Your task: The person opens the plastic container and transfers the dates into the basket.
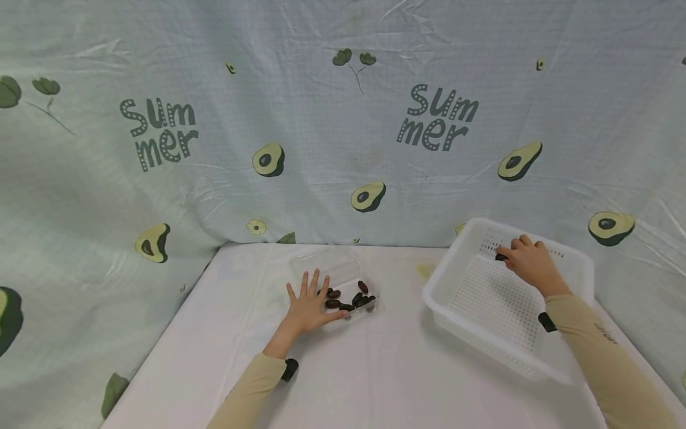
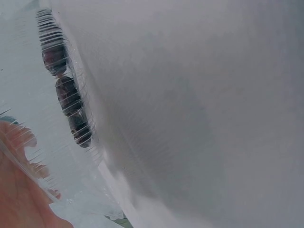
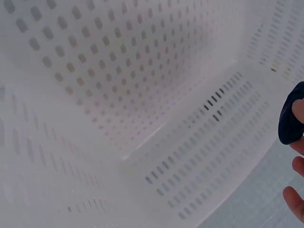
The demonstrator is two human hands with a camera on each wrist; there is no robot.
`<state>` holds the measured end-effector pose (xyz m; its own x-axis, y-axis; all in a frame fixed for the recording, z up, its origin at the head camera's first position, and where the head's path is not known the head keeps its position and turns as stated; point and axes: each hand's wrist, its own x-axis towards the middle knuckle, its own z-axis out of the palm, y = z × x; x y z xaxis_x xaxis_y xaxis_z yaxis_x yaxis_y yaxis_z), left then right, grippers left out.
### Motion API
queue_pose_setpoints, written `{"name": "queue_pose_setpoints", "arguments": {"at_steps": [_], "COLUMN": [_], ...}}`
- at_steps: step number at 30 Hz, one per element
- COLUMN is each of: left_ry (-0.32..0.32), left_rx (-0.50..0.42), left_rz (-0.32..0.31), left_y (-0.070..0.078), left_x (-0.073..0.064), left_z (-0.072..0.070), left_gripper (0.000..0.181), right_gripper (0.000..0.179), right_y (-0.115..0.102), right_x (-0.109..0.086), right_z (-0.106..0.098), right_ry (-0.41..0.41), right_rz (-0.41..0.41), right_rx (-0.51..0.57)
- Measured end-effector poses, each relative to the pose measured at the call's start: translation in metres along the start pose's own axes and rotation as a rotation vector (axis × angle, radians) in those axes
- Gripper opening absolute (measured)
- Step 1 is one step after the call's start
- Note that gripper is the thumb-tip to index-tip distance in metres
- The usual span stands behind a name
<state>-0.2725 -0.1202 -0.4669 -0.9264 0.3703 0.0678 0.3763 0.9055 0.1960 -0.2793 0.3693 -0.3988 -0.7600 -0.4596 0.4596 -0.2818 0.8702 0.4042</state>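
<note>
My right hand (image 1: pixel 530 265) is over the white perforated basket (image 1: pixel 438 298), pinching one dark, glossy oval fruit (image 3: pixel 290 114) between thumb and finger. In the right wrist view, the basket's floor and slotted walls show below and beside it. A clear plastic clamshell box (image 1: pixel 351 319) stands with its lid (image 1: pixel 327 262) laid back, holding several dark brown oval fruits (image 1: pixel 357 299). My left hand (image 1: pixel 306 311) rests at the box's left side, fingers spread and straight, thumb reaching along the front edge. Through the box's ribbed wall, the left wrist view shows a few fruits.
A white cloth (image 1: pixel 402 369) covers the table. Behind it hangs a pale curtain (image 1: pixel 321 119) with avocado prints and lettering. The basket takes up the table's right side, and a faint yellow patch (image 1: pixel 426 271) shows near its left corner.
</note>
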Motion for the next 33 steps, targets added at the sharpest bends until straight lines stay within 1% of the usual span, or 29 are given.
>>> {"name": "queue_pose_setpoints", "arguments": {"at_steps": [8, 17, 25, 33], "left_ry": [0.003, 0.006, 0.014, 0.019], "left_rx": [-0.001, -0.002, -0.013, 0.008], "left_rz": [0.002, -0.004, -0.001, 0.000], "left_y": [0.001, 0.002, 0.003, 0.003], "left_x": [0.000, 0.002, 0.002, 0.002], "left_z": [-0.003, -0.002, -0.003, -0.004], "left_gripper": [0.097, 0.096, 0.096, 0.096], "right_gripper": [0.026, 0.027, 0.026, 0.024], "right_y": [-0.005, -0.006, -0.006, -0.010], "right_x": [-0.002, 0.000, -0.001, -0.003], "right_z": [0.014, 0.015, 0.018, 0.019], "right_ry": [0.005, -0.057, 0.011, -0.003], "right_rz": [-0.031, -0.038, -0.061, -0.055], "right_rx": [0.027, 0.022, 0.020, 0.044]}}
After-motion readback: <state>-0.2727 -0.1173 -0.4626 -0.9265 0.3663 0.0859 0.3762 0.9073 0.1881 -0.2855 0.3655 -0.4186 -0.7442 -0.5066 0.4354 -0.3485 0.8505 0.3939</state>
